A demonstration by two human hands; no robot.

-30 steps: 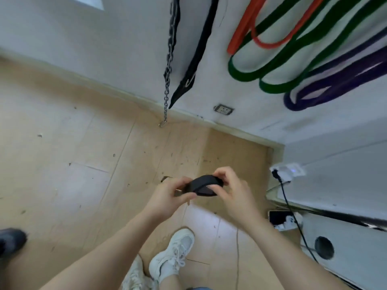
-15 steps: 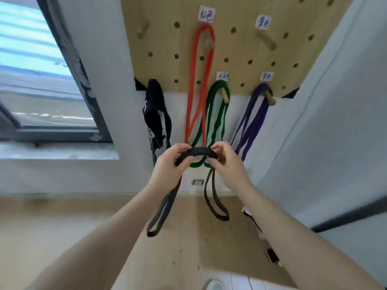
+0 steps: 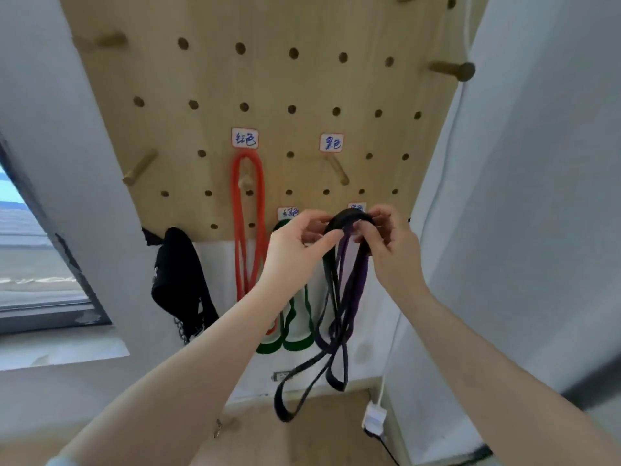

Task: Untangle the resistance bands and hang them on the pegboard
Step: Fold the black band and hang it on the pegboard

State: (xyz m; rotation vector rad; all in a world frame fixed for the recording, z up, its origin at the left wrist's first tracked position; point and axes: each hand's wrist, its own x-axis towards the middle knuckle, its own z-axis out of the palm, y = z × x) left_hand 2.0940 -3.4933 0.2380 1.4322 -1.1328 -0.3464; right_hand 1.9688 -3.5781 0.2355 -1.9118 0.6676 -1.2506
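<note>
Both hands hold a black resistance band (image 3: 349, 219) up in front of the wooden pegboard (image 3: 268, 79). My left hand (image 3: 295, 250) pinches its top loop on the left, and my right hand (image 3: 389, 243) grips it on the right. The band's long loops hang down to about floor level below my hands. An empty wooden peg (image 3: 339, 171) under a handwritten label sits just above my hands. On the board hang a red band (image 3: 247, 230), a green band (image 3: 295, 334) and a purple band (image 3: 353, 280), the last partly hidden behind the black one.
A black strap with a chain (image 3: 178, 280) hangs at the board's lower left. More empty pegs (image 3: 453, 70) stick out of the board. A window (image 3: 30, 257) is on the left, a white wall on the right, and a white plug with a cable (image 3: 374, 415) low down.
My view has swung up from the floor to the pegboard. Both hands raised the black band from waist height to the board's lower pegs, and its loops unfolded and now hang down.
</note>
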